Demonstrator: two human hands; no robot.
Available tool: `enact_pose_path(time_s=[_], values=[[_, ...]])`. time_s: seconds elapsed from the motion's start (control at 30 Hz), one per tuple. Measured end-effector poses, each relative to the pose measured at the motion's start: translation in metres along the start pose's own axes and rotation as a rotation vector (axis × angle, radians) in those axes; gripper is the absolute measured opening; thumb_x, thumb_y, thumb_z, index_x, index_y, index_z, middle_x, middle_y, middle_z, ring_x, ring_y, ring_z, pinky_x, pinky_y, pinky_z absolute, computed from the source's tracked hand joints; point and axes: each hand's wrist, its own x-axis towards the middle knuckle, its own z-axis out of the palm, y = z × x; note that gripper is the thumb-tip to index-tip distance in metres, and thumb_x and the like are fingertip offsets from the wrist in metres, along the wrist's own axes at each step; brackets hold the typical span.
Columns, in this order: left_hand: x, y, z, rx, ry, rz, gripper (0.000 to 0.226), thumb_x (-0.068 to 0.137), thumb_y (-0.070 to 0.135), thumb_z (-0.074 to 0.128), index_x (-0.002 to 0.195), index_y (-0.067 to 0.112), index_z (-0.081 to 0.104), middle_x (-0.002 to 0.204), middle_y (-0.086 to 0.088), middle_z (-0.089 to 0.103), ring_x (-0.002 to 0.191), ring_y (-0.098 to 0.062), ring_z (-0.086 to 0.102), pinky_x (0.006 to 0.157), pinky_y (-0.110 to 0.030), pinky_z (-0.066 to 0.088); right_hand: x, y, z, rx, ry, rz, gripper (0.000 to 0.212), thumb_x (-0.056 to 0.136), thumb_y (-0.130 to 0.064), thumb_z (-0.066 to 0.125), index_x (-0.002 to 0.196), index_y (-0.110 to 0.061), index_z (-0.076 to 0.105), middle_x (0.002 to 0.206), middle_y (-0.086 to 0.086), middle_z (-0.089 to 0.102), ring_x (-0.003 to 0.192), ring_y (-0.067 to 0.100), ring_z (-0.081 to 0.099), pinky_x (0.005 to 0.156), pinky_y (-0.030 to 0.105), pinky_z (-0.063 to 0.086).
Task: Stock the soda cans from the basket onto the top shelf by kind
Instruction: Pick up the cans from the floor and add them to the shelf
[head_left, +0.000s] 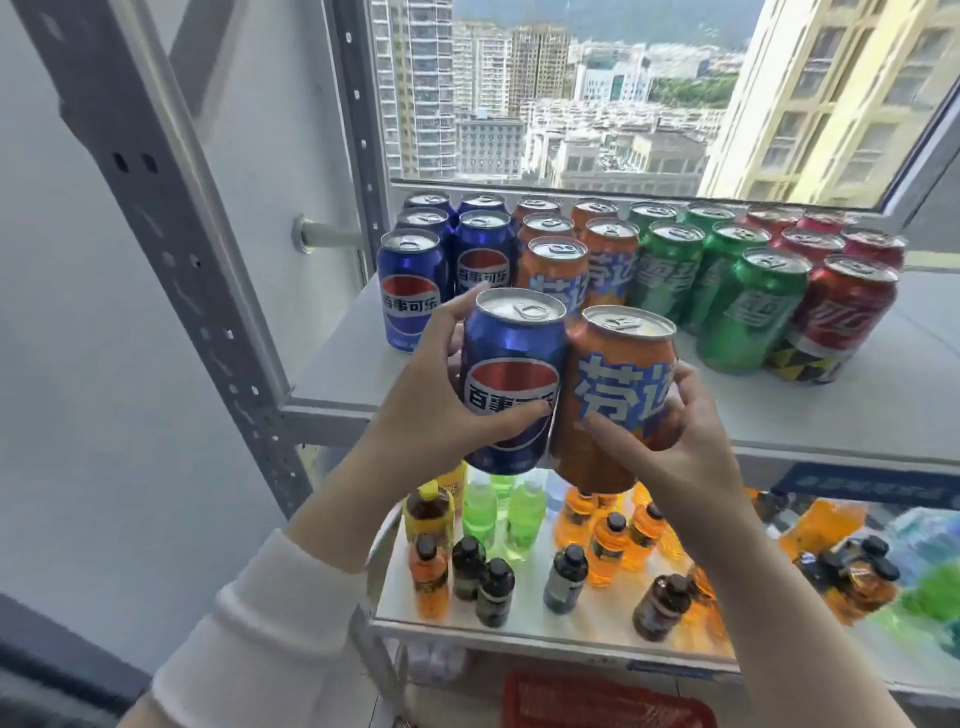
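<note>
Lowest, a red basket (608, 701), perhaps mesh, contents out of view. The left hand (421, 405) grip curls round a glossy blue can (511, 332), the right hand (691, 441) grip round an orange can (618, 358). The two touch before the top shelf (883, 405), whose sorted cans (748, 306) stand in blue, orange, green, red rows.

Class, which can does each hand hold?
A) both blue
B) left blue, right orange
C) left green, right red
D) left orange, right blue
B: the left hand grips the blue can and the right hand grips the orange can, side by side.
</note>
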Motion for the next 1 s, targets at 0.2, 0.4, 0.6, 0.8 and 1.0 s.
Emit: enact_pose_path(time_s=[0.2, 0.4, 0.6, 0.8, 1.0], values=[[0.052, -0.009, -0.028, 0.284, 0.035, 0.069, 0.080, 0.056, 0.032, 0.085, 0.118, 0.029, 0.035, 0.106, 0.021, 0.054, 0.097, 0.007, 0.056, 0.081, -0.008, 0.046, 0.047, -0.002, -0.006, -0.025, 0.062, -0.013, 0.069, 0.052, -0.036, 0.081, 0.112, -0.022, 0.050, 0.103, 0.000, 0.067, 0.088, 0.004, 0.067, 0.071, 0.015, 0.053], [0.088, -0.020, -0.039, 0.681, 0.121, 0.154, 0.085, 0.047, 0.062, 0.070, 0.117, 0.019, 0.047, 0.115, 0.000, 0.052, 0.108, -0.017, 0.047, 0.090, -0.021, 0.031, 0.079, 0.004, -0.028, -0.136, 0.100, -0.012, 0.061, 0.048, -0.030, 0.082, 0.099, -0.031, 0.048, 0.101, 0.000, 0.066, 0.088, 0.006, 0.067, 0.072, 0.016, 0.053], [0.110, -0.025, -0.040, 0.823, 0.107, 0.230, 0.088, 0.046, 0.073, 0.058, 0.112, 0.015, 0.051, 0.112, -0.003, 0.056, 0.111, -0.018, 0.041, 0.087, -0.020, 0.021, 0.104, 0.014, -0.044, -0.210, 0.101, 0.037, 0.072, 0.037, -0.051, 0.087, 0.097, -0.034, 0.050, 0.104, 0.004, 0.066, 0.100, 0.021, 0.065, 0.085, 0.039, 0.054], [0.118, -0.031, -0.037, 0.896, 0.087, 0.182, 0.094, 0.045, 0.078, 0.055, 0.116, 0.017, 0.052, 0.115, -0.002, 0.057, 0.118, -0.019, 0.041, 0.086, -0.022, 0.016, 0.121, 0.024, -0.051, -0.245, 0.077, 0.056, 0.060, 0.052, -0.021, 0.085, 0.098, -0.035, 0.050, 0.103, -0.006, 0.064, 0.099, 0.013, 0.063, 0.089, 0.041, 0.053], [0.117, -0.029, -0.034, 0.970, 0.082, 0.178, 0.092, 0.045, 0.072, 0.062, 0.125, 0.030, 0.045, 0.115, 0.001, 0.060, 0.117, -0.019, 0.045, 0.086, -0.026, 0.016, 0.132, 0.034, -0.055, -0.256, 0.079, 0.069, 0.071, 0.049, -0.027, 0.088, 0.110, -0.026, 0.051, 0.110, 0.000, 0.065, 0.103, 0.016, 0.062, 0.090, 0.044, 0.052]])
